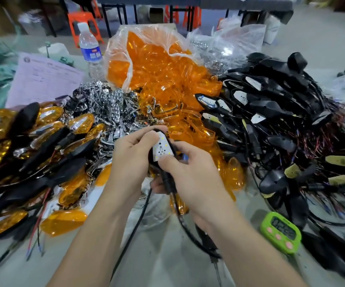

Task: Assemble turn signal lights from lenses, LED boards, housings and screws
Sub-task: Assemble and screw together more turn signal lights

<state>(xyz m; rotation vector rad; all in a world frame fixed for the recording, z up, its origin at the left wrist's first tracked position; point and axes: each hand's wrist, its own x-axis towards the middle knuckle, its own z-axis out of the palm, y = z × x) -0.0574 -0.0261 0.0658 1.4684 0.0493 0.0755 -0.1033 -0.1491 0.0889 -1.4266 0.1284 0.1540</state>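
The person holds one black housing (167, 179) up over the middle of the table (167, 262), near its front edge, with both hands. A white LED board (161, 149) with small yellow dots lies in the open face of the housing, turned up toward the camera.

The left hand (134, 156) wraps the housing from the left, fingers curled behind it and the thumb lying at the upper left edge of the board. The right hand (190, 175) grips from the right, fingers curled under the housing and the thumb pressed on the lower end of the board. A black cable (144, 208) hangs from the housing's stem, between the wrists, toward the front edge.

Just behind the hands is a heap of loose orange lenses (188, 121). It spills from a clear plastic bag (157, 59) that stands open at the far edge. Left of the heap is a pile of shiny chrome reflectors (105, 104).

Along the left edge lie finished lights (43, 129), orange and black, with red and black wires trailing toward the front. The right side carries a large tangle of black housings with wires (271, 112), many with white boards already in them.

A water bottle (89, 48) stands at the far edge, left of the bag, beside a printed sheet of paper (43, 79). A green timer (280, 232) with pink buttons lies by the front right of the table, just right of the right forearm.
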